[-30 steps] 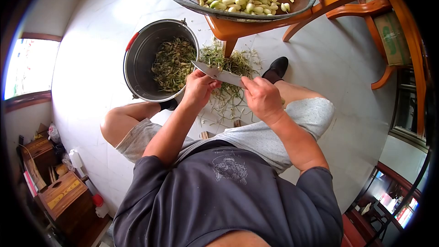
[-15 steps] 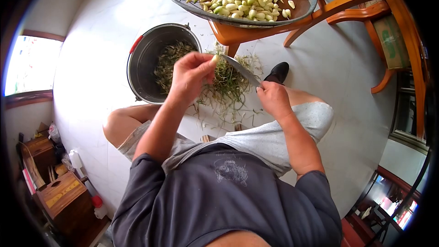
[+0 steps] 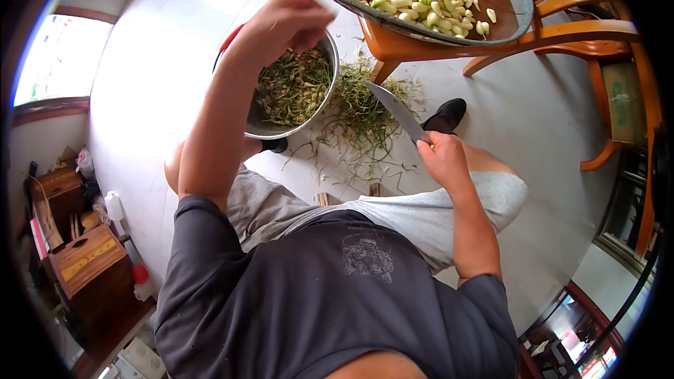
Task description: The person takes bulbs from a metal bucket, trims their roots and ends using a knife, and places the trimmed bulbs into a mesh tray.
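Near round metal bucket (image 3: 270, 125), left hand (image 3: 289, 22), hold unclear; right hand (image 3: 444, 158) clutches pointed knife (image 3: 400, 114).

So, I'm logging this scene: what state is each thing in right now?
Knife, blade bare, held
Right hand, closed around the knife handle
Left hand, raised, blurred; grip unclear
Bucket, uncovered, partly filled with plant scraps
Floor scraps, loosely heaped beside the bucket
Mesh basket, standing on a chair, partly filled
Pale bulbs, mostly heaped in the basket
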Tool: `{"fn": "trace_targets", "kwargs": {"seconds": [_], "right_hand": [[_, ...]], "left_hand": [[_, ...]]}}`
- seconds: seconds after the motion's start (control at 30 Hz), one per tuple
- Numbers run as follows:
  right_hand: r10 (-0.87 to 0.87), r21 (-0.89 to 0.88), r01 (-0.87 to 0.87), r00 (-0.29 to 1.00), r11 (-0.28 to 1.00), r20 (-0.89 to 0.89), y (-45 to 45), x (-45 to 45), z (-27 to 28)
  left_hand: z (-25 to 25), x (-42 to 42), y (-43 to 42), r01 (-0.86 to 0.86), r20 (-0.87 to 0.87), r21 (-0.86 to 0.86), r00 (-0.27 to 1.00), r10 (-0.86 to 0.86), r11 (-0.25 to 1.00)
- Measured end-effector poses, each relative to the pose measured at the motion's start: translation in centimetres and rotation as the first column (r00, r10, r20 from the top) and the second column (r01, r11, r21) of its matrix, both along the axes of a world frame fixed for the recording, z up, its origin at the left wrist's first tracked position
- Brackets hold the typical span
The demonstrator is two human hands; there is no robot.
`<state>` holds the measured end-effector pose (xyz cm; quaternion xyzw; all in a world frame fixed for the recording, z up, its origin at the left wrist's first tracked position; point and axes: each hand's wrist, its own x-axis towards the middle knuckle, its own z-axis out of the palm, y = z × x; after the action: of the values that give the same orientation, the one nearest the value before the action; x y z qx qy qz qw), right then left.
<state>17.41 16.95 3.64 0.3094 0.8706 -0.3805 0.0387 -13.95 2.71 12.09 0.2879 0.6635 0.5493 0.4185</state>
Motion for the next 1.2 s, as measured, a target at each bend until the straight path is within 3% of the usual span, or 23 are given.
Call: {"fn": "trace_targets", "kwargs": {"seconds": [0.03, 0.17, 0.23, 0.33, 0.37, 0.43, 0.47, 0.67, 0.8, 0.9, 1.03, 1.2], "right_hand": [[0.003, -0.015, -0.003, 1.0, 1.0, -0.004, 0.0, 0.0, 0.0], [0.043, -0.021, -0.043, 0.998, 0.999, 0.038, -0.4, -0.6, -0.3], [0.081, -0.014, -0.08, 0.996, 0.997, 0.047, -0.5, -0.7, -0.8], [0.105, -0.015, -0.104, 0.992, 0.994, 0.076, -0.7, -1.3, -0.8], [0.106, -0.009, -0.106, 0.993, 0.994, 0.059, -0.8, -1.4, -1.0], [0.11, 0.007, -0.111, 0.994, 0.994, 0.023, -0.7, -1.6, -1.7], [0.128, 0.023, -0.128, 0.991, 0.991, 0.027, -0.7, -1.8, -1.8], [0.139, -0.033, -0.136, 0.982, 0.99, 0.128, -1.0, -2.6, -1.1], [0.13, -0.041, -0.127, 0.986, 0.991, 0.103, -1.2, -2.5, -1.1], [0.125, -0.017, -0.124, 0.991, 0.992, 0.044, -1.3, -2.3, -1.1], [0.126, -0.016, -0.127, 0.991, 0.992, -0.04, -1.8, -2.3, -0.4], [0.068, -0.005, -0.071, 0.977, 0.997, -0.204, -2.4, -2.4, 1.2]], "left_hand": [[-2.2, -0.8, -1.6, 0.025, 0.032, -0.089, 0.999, -0.022, 0.996], [-14.4, -3.2, -5.9, -0.142, 0.092, -0.424, 0.976, 0.199, 0.894], [-19.1, -3.5, -7.1, -0.243, 0.058, -0.483, 0.95, 0.307, 0.841], [-27.7, -4.9, -7.8, -0.448, -0.198, -0.588, 0.887, 0.418, 0.673], [-30.0, -5.4, -8.4, -0.477, -0.211, -0.58, 0.871, 0.444, 0.66], [-29.9, -5.0, -7.9, -0.483, -0.249, -0.617, 0.869, 0.428, 0.621], [-29.4, -4.9, -7.4, -0.443, -0.163, -0.666, 0.871, 0.463, 0.6], [-34.4, -5.9, -7.6, -0.462, -0.279, -0.674, 0.882, 0.38, 0.577], [-32.5, -5.2, -7.9, -0.546, -0.27, -0.526, 0.834, 0.481, 0.652], [-28.5, -4.0, -7.8, -0.702, -0.449, -0.274, 0.698, 0.558, 0.657], [-22.0, -2.7, -8.2, -0.699, -0.166, -0.039, 0.71, 0.685, 0.714], [-13.9, 2.7, -7.8, -0.479, 0.135, 0.086, 0.874, 0.466, 0.874]]}}
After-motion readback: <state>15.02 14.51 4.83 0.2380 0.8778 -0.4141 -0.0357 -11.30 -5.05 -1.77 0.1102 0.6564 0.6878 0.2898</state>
